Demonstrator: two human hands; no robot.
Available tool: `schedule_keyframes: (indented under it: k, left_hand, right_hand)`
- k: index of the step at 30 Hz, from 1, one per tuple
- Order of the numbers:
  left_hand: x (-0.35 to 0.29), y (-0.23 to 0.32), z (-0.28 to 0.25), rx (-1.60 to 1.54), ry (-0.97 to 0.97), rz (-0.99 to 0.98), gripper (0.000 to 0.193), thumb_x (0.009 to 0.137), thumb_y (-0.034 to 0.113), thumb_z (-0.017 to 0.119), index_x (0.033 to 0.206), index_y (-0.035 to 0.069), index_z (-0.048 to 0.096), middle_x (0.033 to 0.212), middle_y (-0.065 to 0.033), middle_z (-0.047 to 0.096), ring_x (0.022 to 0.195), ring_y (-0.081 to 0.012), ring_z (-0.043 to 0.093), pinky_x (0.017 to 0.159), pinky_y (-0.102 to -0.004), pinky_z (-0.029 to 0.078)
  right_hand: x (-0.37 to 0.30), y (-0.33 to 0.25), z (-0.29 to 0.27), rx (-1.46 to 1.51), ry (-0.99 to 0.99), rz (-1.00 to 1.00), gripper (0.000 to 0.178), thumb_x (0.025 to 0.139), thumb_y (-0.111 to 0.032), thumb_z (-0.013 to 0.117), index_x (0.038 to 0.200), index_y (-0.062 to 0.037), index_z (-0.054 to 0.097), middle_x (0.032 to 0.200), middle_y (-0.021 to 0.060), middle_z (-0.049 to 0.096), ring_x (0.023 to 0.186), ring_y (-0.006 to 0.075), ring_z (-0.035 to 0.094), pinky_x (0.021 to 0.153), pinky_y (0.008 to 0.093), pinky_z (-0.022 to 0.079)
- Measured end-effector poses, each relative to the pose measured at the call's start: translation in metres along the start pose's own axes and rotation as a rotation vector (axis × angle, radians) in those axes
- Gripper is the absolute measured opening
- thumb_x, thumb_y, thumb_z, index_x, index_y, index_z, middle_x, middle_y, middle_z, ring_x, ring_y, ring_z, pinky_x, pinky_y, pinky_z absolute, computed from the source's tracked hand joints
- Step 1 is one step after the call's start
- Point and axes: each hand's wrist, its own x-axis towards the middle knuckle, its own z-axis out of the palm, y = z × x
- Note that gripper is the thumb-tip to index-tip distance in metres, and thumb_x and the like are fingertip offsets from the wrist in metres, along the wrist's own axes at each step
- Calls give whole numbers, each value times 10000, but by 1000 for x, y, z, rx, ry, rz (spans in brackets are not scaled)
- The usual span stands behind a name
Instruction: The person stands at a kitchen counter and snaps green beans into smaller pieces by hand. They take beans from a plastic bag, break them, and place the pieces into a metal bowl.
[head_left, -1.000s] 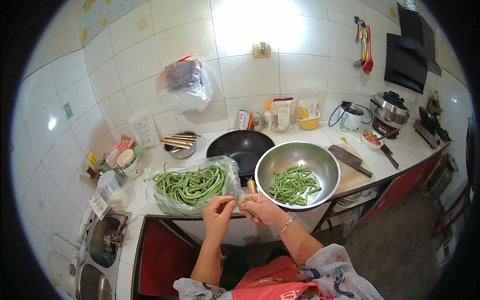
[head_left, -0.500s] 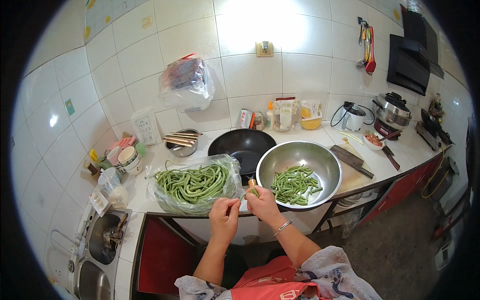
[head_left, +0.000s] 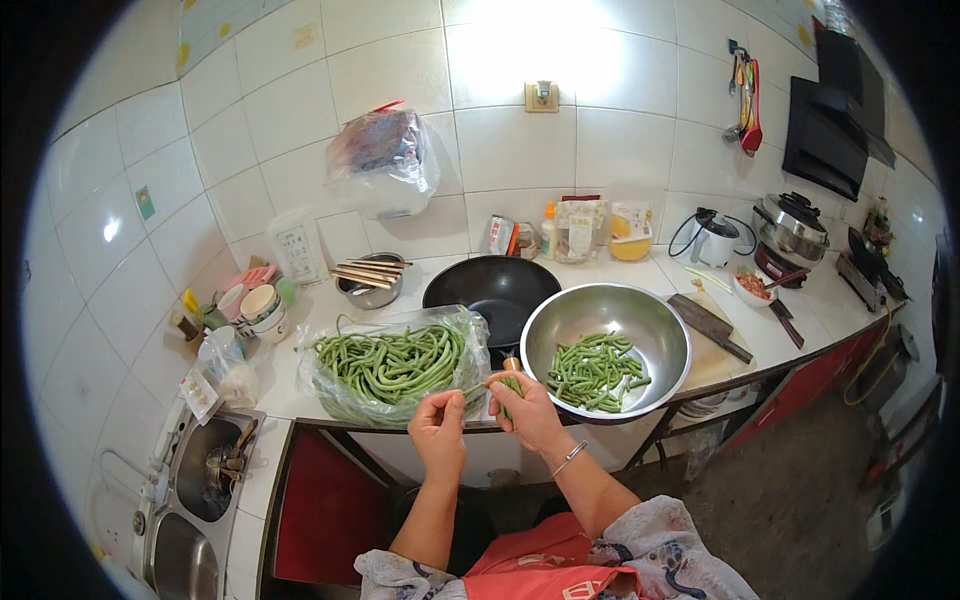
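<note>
Near the counter's front edge, a long green bean (head_left: 474, 391) stretches between my two hands. My left hand (head_left: 438, 424) pinches one end with closed fingers. In my right hand (head_left: 527, 414), which wears a silver bracelet at the wrist, the fingers close around the bean and several short green bean pieces (head_left: 513, 383). Left of centre lies an opened clear plastic bag (head_left: 312, 385) full of long whole green beans (head_left: 395, 362). To the right, a wide steel bowl (head_left: 655, 340) contains many short pieces of green bean (head_left: 597, 372).
Behind the bowl sits a black wok (head_left: 490, 285). Farther right, a cleaver (head_left: 708, 325) lies on a cutting board (head_left: 712, 360). A steel bowl with chopsticks (head_left: 370, 292) stands behind the bag. The double sink (head_left: 187, 556) is at lower left, with stacked cups (head_left: 262, 308) beyond it.
My hands have moved slightly apart, and more of the bean shows between them. The whole view has shifted a little.
</note>
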Motion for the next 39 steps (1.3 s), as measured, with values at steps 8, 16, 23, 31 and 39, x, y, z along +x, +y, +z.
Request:
schedule_keyframes:
  k: [8, 16, 23, 31, 39]
  left_hand:
    - [-2, -2, -3, 210, -108, 60, 107, 824, 60, 598, 903, -7, 625, 797, 3, 533, 614, -49, 464, 537, -174, 368]
    - [36, -2, -48, 477, 57, 141, 128, 813, 64, 588, 920, 8, 632, 810, -1, 553, 669, -75, 489, 595, -212, 399]
    - [67, 2, -83, 780, 38, 248, 123, 815, 70, 570, 902, 11, 636, 815, -51, 562, 694, -136, 528, 636, -255, 421]
    - [94, -9, -81, 1329, -261, 367, 170, 707, 126, 634, 870, 101, 677, 826, -79, 510, 855, -269, 506, 737, -381, 413]
    - [100, 0, -76, 1239, -286, 463, 99, 750, 72, 584, 830, 55, 640, 856, -90, 526, 849, -271, 509, 742, -365, 413]
  right_hand:
    - [0, -2, 0, -124, 47, -139, 128, 874, -157, 538, 928, -41, 521, 659, 34, 557, 461, 63, 456, 392, 196, 345]
    - [22, -49, -83, -943, 614, -595, 243, 806, -86, 516, 1043, -30, 512, 1010, 143, 561, 922, 223, 540, 807, 334, 428]
    - [14, -48, -85, -936, 608, -577, 293, 801, -100, 526, 1080, -13, 534, 1196, 178, 481, 1180, 312, 400, 1001, 377, 292]
    - [12, -42, -73, -634, 471, -470, 302, 820, -94, 563, 1099, 16, 533, 1096, 125, 564, 1029, 201, 532, 871, 313, 425]
    - [11, -36, -60, -535, 399, -477, 222, 838, -69, 548, 1044, 12, 561, 991, 94, 596, 913, 138, 573, 797, 253, 458]
